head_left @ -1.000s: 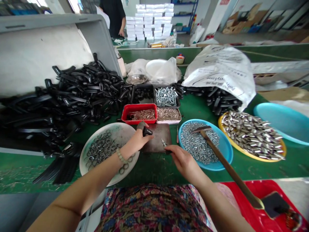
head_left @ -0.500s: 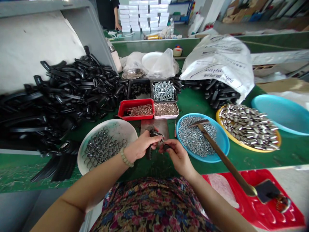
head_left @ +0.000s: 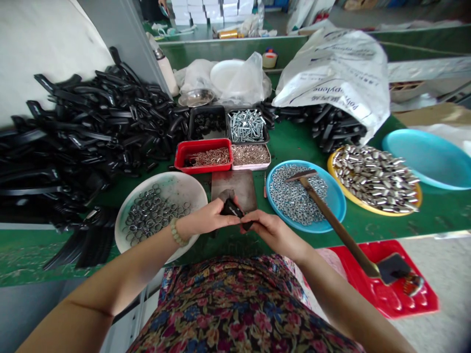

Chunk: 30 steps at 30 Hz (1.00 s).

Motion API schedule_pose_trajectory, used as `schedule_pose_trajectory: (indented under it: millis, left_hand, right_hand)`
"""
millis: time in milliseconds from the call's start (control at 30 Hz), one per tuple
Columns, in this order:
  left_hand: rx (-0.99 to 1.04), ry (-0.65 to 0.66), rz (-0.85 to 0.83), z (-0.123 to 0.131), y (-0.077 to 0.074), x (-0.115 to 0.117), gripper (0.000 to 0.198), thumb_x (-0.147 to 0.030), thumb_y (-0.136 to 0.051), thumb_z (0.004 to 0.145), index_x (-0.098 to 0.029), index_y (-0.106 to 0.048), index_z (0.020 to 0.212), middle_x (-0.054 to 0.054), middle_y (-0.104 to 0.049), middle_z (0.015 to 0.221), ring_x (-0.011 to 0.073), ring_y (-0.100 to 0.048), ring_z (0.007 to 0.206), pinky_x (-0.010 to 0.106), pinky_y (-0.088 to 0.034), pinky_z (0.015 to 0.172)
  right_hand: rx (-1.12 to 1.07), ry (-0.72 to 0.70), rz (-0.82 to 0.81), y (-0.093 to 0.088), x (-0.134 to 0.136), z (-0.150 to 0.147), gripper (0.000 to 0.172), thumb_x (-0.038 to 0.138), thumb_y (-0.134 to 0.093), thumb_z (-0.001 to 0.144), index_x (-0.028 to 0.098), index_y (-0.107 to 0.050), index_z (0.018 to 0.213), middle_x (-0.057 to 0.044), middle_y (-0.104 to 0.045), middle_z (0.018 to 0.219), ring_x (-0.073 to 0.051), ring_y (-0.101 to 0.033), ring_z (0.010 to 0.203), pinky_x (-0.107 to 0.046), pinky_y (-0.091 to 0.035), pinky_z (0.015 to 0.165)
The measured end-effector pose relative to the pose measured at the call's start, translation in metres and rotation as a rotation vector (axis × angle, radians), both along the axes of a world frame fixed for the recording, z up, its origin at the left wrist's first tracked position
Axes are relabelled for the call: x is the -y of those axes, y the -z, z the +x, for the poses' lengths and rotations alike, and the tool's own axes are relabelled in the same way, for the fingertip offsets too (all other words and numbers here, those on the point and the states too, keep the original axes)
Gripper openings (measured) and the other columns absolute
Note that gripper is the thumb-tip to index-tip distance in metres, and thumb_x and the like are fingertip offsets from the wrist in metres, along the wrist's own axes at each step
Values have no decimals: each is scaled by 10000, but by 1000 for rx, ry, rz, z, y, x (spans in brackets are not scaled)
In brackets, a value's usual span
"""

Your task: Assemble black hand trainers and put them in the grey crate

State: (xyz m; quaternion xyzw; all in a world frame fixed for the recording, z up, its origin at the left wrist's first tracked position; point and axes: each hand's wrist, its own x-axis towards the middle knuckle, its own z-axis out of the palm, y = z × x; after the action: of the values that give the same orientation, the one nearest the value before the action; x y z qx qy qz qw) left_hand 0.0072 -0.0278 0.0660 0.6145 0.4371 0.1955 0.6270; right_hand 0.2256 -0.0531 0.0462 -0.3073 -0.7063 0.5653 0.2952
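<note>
My left hand [head_left: 209, 216] is closed around a black plastic handle [head_left: 231, 208], whose lower part its fingers cover. Thumb and fingers of my right hand [head_left: 274, 231] pinch a small dark piece [head_left: 248, 225] against the near end of that handle. What exactly this piece is, I cannot make out. Both hands meet just in front of a flat metal plate [head_left: 235, 182] on the green bench. A white bowl of metal rings [head_left: 201, 189] stands left of them, and a blue basin of nuts [head_left: 342, 211] to the right.
A hammer [head_left: 331, 220] lies across the blue basin, its handle jutting past the bench edge. Behind the plate are a red tray [head_left: 180, 159] of pins and a black tray of screws [head_left: 247, 126]. Black handles [head_left: 95, 117] are heaped left; a yellow basin [head_left: 368, 205] holds metal sleeves.
The handle has turned in my left hand, and its toothed lower part no longer shows. My right fingers have closed in against its end. The view has tipped downward.
</note>
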Motion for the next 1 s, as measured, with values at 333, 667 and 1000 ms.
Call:
schedule_pose_trajectory:
  millis: [333, 667, 1000]
  left_hand:
    - [321, -288, -122, 21, 5, 10, 414, -307, -700, 721, -188, -454, 1032, -30, -627, 700, 134, -598, 621, 258, -470, 608]
    - [130, -200, 38, 12, -3, 7, 404, -339, -662, 760, -168, -520, 1098, 25, -626, 859, 152, -591, 772, 278, -487, 689]
    - [-708, 184, 947, 5, 54, -54, 463, -245, -556, 819, -92, -504, 1253, 179, -511, 1323, 292, -438, 1241, 468, -225, 1109]
  right_hand:
    - [-429, 105, -554, 3, -12, -14, 344, 333, -672, 826, 219, -409, 1015, -1, -682, 808, -129, -687, 684, -256, -523, 653]
    - [-395, 246, -619, 6, -11, -34, 435, 445, -681, 779, 239, -350, 973, 36, -661, 701, -155, -682, 624, -282, -529, 614]
    - [904, -30, 794, -21, -186, -101, 227, 213, -456, 906, 139, -650, 998, -138, -619, 1078, -233, -540, 1064, -351, -406, 911]
